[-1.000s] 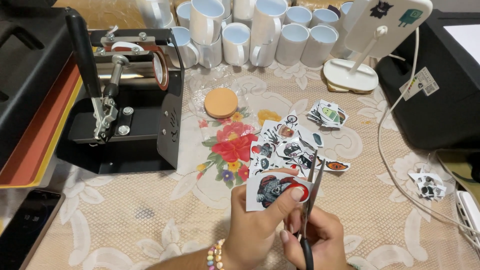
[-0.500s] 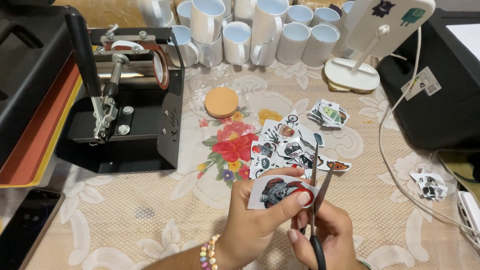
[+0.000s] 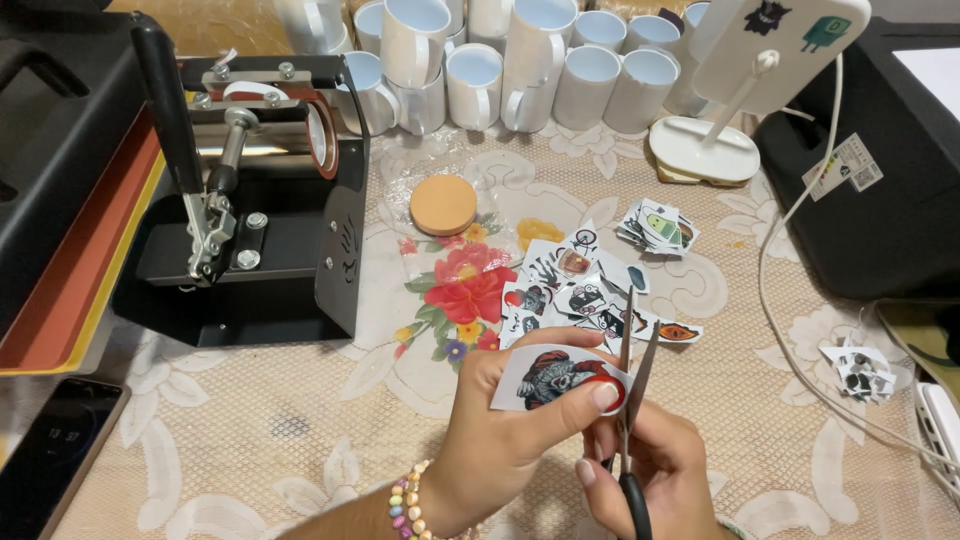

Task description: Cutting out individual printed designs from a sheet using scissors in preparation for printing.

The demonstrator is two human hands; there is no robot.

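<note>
Left hand (image 3: 500, 440) pinching a printed cutout (image 3: 555, 378) between thumb and fingers (image 3: 603, 397); right hand (image 3: 655, 470) gripping scissors (image 3: 630, 400), blades parted, just beside the cutout's right edge. Loose cut stickers (image 3: 575, 285) scattered on the lace-covered bench (image 3: 250, 440) beyond. Black mug press (image 3: 250, 230) at left, round cork coaster (image 3: 443, 204) near it, white mugs (image 3: 500, 60) clustered behind.

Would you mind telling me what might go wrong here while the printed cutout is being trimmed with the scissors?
1. The left hand pinches the printed cutout with its thumb tip right beside the open blades of the scissors, so a nick seems possible.
2. The blades run close to the picture's red edge; a slip might cut into the design.
3. The loose cut pictures lie just beyond the blade tips and might get swept about.
</note>
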